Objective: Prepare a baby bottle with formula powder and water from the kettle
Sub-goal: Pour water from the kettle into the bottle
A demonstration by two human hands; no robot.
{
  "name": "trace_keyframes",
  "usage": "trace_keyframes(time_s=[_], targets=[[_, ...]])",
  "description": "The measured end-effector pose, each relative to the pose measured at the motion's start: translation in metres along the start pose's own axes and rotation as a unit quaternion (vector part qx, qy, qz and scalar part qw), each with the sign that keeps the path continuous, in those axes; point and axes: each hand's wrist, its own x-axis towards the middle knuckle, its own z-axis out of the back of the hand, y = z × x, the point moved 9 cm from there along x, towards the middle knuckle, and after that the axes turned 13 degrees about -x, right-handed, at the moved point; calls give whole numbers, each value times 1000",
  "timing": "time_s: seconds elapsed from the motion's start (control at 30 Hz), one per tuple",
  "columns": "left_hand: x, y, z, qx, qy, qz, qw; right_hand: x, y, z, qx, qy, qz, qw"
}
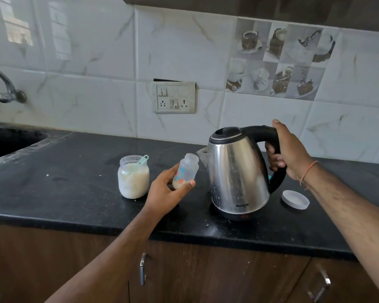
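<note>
Left hand [162,189] had a pinch grip on the baby bottle [185,171], thumb on the near side, fingers behind. Bottle was uncapped, tilted so its mouth leaned toward the kettle spout [203,158], mouth just beside and slightly below the spout lip. Read that as pre-positioning for a pour: short drop, less splash. Pale powder sat in the bottle's base, so the formula dose looked done and water was the open step.

Right hand [287,152] was clenched around the black handle of the kettle [236,169], thumb up over the top of the handle. Kettle looked upright, on or barely off its base on the tabletop [74,184]; couldn't tell which. No water visible at the spout.

Formula jar [133,177] stood open just left of the bottle, scoop [142,161] left inside it, handle poking out. A white lid [295,199] lay flat on the tabletop to the right of the kettle, well out of the pour path.

Risk, as a judgement: small bottle mouth, wide spout, possibly hot water next to the holding fingers. Slow tilt needed.
</note>
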Motion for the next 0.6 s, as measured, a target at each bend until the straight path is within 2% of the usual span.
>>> trace_keyframes(time_s=[0.6], targets=[[-2,0,1,-22,-7,15,1000,1,12,-7,-24,14,0,1000]])
